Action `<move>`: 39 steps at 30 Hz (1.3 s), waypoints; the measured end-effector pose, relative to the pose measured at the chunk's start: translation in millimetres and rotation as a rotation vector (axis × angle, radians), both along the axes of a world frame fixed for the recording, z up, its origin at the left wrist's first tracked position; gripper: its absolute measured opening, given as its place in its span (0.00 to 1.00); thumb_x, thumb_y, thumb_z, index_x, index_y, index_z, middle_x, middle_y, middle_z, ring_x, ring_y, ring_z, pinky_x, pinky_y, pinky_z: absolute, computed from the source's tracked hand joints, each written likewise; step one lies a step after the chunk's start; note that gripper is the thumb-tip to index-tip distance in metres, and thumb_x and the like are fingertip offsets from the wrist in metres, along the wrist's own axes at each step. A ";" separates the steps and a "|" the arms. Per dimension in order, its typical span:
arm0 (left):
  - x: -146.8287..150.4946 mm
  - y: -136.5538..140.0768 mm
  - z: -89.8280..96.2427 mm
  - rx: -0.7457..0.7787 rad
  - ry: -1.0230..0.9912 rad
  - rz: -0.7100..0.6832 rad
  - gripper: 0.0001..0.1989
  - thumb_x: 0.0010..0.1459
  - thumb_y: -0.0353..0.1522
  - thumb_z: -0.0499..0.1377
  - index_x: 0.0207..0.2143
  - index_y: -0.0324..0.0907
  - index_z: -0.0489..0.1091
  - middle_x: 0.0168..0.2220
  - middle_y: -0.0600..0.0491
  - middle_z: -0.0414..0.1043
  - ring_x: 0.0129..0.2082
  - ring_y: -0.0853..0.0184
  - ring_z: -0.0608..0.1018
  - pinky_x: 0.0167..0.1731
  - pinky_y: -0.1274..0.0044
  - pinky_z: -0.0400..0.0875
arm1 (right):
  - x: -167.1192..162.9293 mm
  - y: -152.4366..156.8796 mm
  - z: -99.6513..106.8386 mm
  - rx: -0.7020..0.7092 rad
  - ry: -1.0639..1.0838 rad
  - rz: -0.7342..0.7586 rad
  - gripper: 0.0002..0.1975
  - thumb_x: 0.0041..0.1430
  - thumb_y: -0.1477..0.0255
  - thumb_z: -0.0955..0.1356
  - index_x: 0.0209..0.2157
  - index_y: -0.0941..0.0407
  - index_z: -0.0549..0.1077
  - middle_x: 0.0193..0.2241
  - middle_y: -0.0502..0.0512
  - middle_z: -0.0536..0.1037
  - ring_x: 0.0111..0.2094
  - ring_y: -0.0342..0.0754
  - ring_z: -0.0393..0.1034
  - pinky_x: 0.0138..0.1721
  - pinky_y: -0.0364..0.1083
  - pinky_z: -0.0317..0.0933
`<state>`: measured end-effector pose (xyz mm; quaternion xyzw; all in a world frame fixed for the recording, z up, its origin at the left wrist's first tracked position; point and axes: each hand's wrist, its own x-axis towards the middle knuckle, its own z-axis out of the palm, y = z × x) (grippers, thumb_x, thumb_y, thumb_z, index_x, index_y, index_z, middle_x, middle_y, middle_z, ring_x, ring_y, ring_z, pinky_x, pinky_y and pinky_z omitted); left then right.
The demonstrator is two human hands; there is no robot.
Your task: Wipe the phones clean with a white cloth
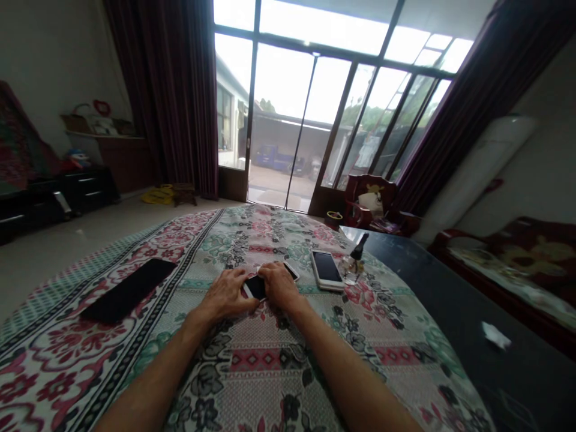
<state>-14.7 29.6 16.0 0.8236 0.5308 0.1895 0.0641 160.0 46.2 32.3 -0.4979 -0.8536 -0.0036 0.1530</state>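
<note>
A white-edged smartphone [256, 288] with a dark screen lies between my hands, low over the cloth. My left hand [227, 292] holds its left end, fingers along the far side and thumb on the near side. Over its right part, my right hand [279, 285] has its fingers curled down on it. A white corner with a dark panel [292, 271] shows past the right hand; whether it belongs to the same phone I cannot tell. To the right lies another white smartphone [327, 268], seemingly stacked on something pale. Beside it stands a clear glass bottle [351, 270] with a black top.
A patterned floral cloth [270, 384] covers the surface under my hands. A flat black rectangle [130, 291] lies at the left. On the right, a dark glossy tabletop [450, 312] holds a crumpled white piece [495, 335]. Glass doors [288, 138] stand ahead.
</note>
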 end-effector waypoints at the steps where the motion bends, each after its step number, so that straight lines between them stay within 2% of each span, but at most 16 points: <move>1: -5.6 1.4 -1.5 -0.001 -0.001 -0.011 0.25 0.46 0.44 0.63 0.47 0.44 0.74 0.55 0.46 0.69 0.54 0.51 0.71 0.55 0.64 0.64 | -5.1 -1.9 -1.8 0.005 0.002 0.012 0.13 0.61 0.78 0.62 0.40 0.56 0.77 0.41 0.57 0.78 0.43 0.48 0.67 0.47 0.45 0.54; 7: -11.5 -0.2 -11.5 0.041 -0.064 0.019 0.29 0.44 0.46 0.65 0.48 0.42 0.73 0.56 0.43 0.68 0.56 0.49 0.70 0.56 0.62 0.63 | -18.7 -5.7 -8.4 0.019 0.039 0.042 0.14 0.61 0.78 0.62 0.42 0.55 0.77 0.43 0.56 0.78 0.44 0.48 0.66 0.50 0.45 0.53; 14: -6.4 -5.5 -5.2 0.026 -0.070 0.023 0.28 0.45 0.46 0.64 0.48 0.43 0.72 0.54 0.45 0.70 0.55 0.52 0.71 0.55 0.63 0.63 | 17.5 6.4 -3.8 -0.030 0.082 -0.123 0.15 0.61 0.80 0.62 0.40 0.55 0.79 0.45 0.56 0.78 0.45 0.48 0.67 0.49 0.43 0.54; 21: -8.0 -5.4 -3.9 0.011 -0.089 0.044 0.28 0.44 0.45 0.64 0.48 0.43 0.72 0.56 0.44 0.69 0.56 0.50 0.70 0.56 0.63 0.63 | 38.2 20.4 -8.4 -0.009 0.102 -0.204 0.17 0.61 0.81 0.61 0.43 0.55 0.78 0.47 0.56 0.77 0.48 0.49 0.67 0.49 0.43 0.55; 24: -14.6 -0.1 -6.1 0.004 -0.106 0.032 0.28 0.44 0.44 0.64 0.48 0.44 0.73 0.58 0.43 0.68 0.57 0.50 0.69 0.57 0.63 0.62 | 41.2 21.5 -10.8 0.010 0.122 -0.178 0.17 0.61 0.81 0.61 0.45 0.55 0.78 0.49 0.56 0.77 0.49 0.49 0.66 0.50 0.43 0.55; 30: -25.2 7.3 -9.3 -0.006 -0.106 0.009 0.29 0.44 0.43 0.65 0.49 0.42 0.73 0.59 0.41 0.67 0.59 0.51 0.68 0.59 0.63 0.60 | 46.5 17.5 -8.7 0.014 0.111 -0.095 0.18 0.60 0.84 0.60 0.41 0.56 0.78 0.45 0.54 0.78 0.46 0.47 0.66 0.51 0.42 0.55; 33: -25.4 7.1 -9.5 -0.019 -0.092 0.009 0.31 0.44 0.43 0.65 0.51 0.39 0.71 0.60 0.39 0.65 0.59 0.51 0.67 0.59 0.64 0.59 | 50.5 9.9 -5.9 0.006 0.111 -0.066 0.18 0.60 0.84 0.60 0.41 0.56 0.78 0.46 0.55 0.78 0.48 0.47 0.66 0.51 0.43 0.55; 39: -25.5 7.3 -10.9 -0.022 -0.100 0.014 0.32 0.44 0.44 0.65 0.51 0.39 0.71 0.60 0.40 0.65 0.60 0.50 0.67 0.60 0.63 0.59 | 55.2 -14.2 -3.1 0.013 0.089 -0.065 0.19 0.61 0.84 0.60 0.46 0.55 0.76 0.47 0.56 0.77 0.50 0.49 0.64 0.51 0.45 0.56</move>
